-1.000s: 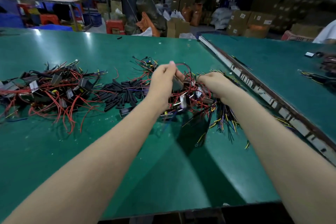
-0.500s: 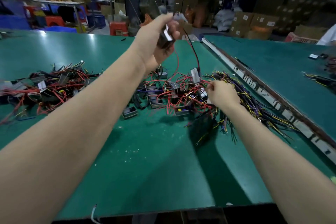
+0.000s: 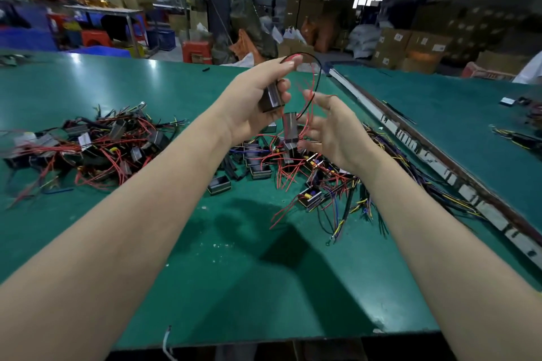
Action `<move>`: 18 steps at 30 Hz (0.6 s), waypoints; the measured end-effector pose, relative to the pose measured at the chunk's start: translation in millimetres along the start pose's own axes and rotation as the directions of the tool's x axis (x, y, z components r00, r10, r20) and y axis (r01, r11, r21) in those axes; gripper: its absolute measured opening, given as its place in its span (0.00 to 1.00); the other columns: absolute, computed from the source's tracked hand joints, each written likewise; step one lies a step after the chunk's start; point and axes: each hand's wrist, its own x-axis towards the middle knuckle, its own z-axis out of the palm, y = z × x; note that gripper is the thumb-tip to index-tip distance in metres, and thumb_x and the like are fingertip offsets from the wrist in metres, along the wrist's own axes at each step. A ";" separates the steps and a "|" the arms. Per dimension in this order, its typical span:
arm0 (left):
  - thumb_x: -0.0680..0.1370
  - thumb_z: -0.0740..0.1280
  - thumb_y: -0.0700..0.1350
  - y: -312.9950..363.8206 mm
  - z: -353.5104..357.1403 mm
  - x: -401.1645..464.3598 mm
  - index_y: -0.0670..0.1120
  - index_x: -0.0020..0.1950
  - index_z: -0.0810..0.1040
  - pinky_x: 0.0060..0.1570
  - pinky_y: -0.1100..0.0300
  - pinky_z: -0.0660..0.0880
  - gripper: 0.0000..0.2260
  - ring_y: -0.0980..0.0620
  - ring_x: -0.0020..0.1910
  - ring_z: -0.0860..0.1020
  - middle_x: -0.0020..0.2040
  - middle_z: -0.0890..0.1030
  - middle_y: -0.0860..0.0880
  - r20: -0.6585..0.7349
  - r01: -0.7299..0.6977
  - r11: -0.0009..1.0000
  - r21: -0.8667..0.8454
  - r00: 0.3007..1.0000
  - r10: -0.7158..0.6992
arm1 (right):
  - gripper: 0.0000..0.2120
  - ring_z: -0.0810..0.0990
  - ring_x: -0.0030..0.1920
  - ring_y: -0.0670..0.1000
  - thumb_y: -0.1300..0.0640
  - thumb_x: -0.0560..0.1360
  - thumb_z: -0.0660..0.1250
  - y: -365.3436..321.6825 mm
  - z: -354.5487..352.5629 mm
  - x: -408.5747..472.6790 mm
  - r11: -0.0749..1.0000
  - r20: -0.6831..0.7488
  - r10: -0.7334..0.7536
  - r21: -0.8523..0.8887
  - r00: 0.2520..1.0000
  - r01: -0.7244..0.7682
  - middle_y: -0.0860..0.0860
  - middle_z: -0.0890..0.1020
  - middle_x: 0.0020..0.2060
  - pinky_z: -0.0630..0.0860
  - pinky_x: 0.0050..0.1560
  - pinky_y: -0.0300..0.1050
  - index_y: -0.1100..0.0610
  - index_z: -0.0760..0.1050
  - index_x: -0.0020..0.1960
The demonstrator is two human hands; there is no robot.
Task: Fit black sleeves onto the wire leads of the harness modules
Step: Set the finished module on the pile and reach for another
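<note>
Head view, centre of the frame: I see a small dark harness module (image 3: 271,98) held above the tabletop (image 3: 228,272) in my left hand (image 3: 252,105). Its fingers (image 3: 284,88) curl round the block, and the forefinger and thumb pinch the red and black wire leads (image 3: 315,76) that loop up and over to the right. A second module (image 3: 290,126) hangs just below the first, tangled in the same red leads. My right hand (image 3: 334,129) sits just right of the leads with its fingers loosely spread; the thumb touches the wires, but I cannot tell whether it truly pinches them.

Beneath the hands, in the middle of the frame, lies a heap of modules (image 3: 258,167) with red wires, and among them a few short black sleeves (image 3: 231,165). To the right of that heap spreads a bundle of dark, yellow and blue wires (image 3: 390,182). At the left of the frame is another pile of modules with red leads (image 3: 96,143). A grey rail (image 3: 440,161) runs diagonally down the right side, between this tabletop and a neighbouring green one (image 3: 457,114). Cardboard boxes (image 3: 410,44) stack up across the upper right.
</note>
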 end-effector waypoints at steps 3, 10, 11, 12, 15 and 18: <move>0.79 0.63 0.49 -2.7 -16.3 -5.2 0.52 0.50 0.81 0.33 0.64 0.68 0.07 0.60 0.28 0.73 0.29 0.73 0.55 -0.004 0.024 0.998 -0.050 1.000 -0.024 | 0.14 0.76 0.47 0.55 0.50 0.78 0.64 1.9 7.5 -3.0 0.999 0.073 0.003 -0.050 0.997 0.000 0.51 0.82 0.45 0.72 0.49 0.51 0.50 0.69 0.63; 0.76 0.68 0.48 -45.4 -65.8 -30.0 0.50 0.50 0.76 0.28 0.68 0.63 0.05 0.59 0.24 0.70 0.30 0.73 0.54 -0.154 0.345 0.838 0.424 0.939 -0.308 | 0.13 0.74 0.38 0.54 0.62 0.77 0.62 55.6 14.6 -13.3 0.827 0.098 0.260 -0.537 0.960 -0.169 0.56 0.79 0.45 0.72 0.37 0.48 0.52 0.69 0.61; 0.75 0.70 0.46 -53.9 -72.4 -35.0 0.51 0.51 0.75 0.29 0.66 0.64 0.07 0.59 0.25 0.71 0.31 0.74 0.52 -0.166 0.370 0.814 0.447 0.929 -0.331 | 0.13 0.73 0.35 0.52 0.61 0.77 0.63 66.1 15.6 -14.6 0.769 0.094 0.318 -0.608 0.943 -0.199 0.54 0.78 0.41 0.71 0.35 0.45 0.53 0.70 0.60; 0.74 0.71 0.44 -62.9 -78.7 -40.0 0.53 0.55 0.73 0.28 0.65 0.65 0.13 0.58 0.27 0.72 0.32 0.76 0.51 -0.157 0.379 0.811 0.446 0.925 -0.345 | 0.13 0.71 0.30 0.49 0.60 0.76 0.63 76.5 16.6 -15.0 0.731 0.083 0.350 -0.648 0.933 -0.217 0.52 0.75 0.36 0.69 0.30 0.39 0.54 0.71 0.60; 0.72 0.72 0.36 -85.8 -94.8 -54.6 0.57 0.67 0.64 0.33 0.63 0.74 0.30 0.55 0.35 0.78 0.45 0.80 0.46 -0.082 0.311 0.827 0.468 0.947 -0.310 | 0.14 0.71 0.29 0.44 0.60 0.76 0.62 98.1 14.0 -7.2 0.672 -0.035 0.203 -0.722 0.979 -0.165 0.49 0.79 0.38 0.67 0.28 0.33 0.57 0.75 0.61; 0.72 0.71 0.33 -102.3 -101.1 -62.8 0.54 0.72 0.62 0.48 0.60 0.77 0.34 0.50 0.44 0.81 0.51 0.80 0.40 -0.128 0.226 0.841 0.492 0.974 -0.187 | 0.16 0.80 0.49 0.49 0.61 0.78 0.60 105.1 6.5 3.7 0.660 -0.156 0.013 -0.741 0.988 -0.126 0.51 0.80 0.57 0.73 0.51 0.38 0.56 0.73 0.65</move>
